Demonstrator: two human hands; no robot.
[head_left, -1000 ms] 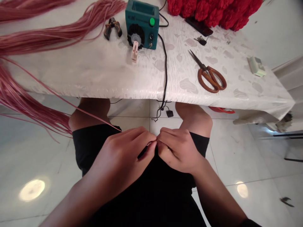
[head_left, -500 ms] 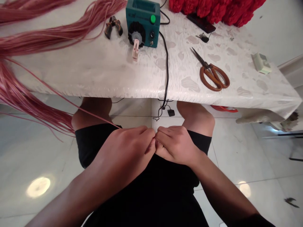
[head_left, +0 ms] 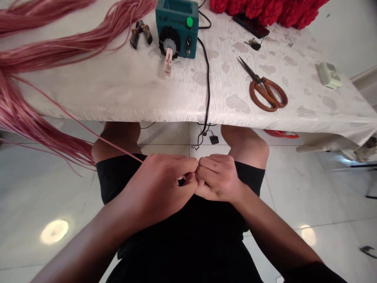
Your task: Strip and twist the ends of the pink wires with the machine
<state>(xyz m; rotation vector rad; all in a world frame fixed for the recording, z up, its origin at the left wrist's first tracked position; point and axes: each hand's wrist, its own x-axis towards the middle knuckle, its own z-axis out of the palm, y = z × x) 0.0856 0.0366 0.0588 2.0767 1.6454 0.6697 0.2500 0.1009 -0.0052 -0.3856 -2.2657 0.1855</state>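
A thick bundle of long pink plastic strands (head_left: 35, 129) spills off the left end of the white patterned table (head_left: 118, 90) toward the floor. One thin pink strand (head_left: 118, 146) runs from it down to the left hand (head_left: 160, 186), which is closed around it over the lap. The right hand (head_left: 219, 179) presses against it fingertip to fingertip, fingers curled tight; whether it also grips the strand is hidden. On the table lie black-handled pliers (head_left: 140, 33), a teal box-shaped machine (head_left: 176, 27) with a black cable (head_left: 207, 86), and orange-handled scissors (head_left: 266, 88).
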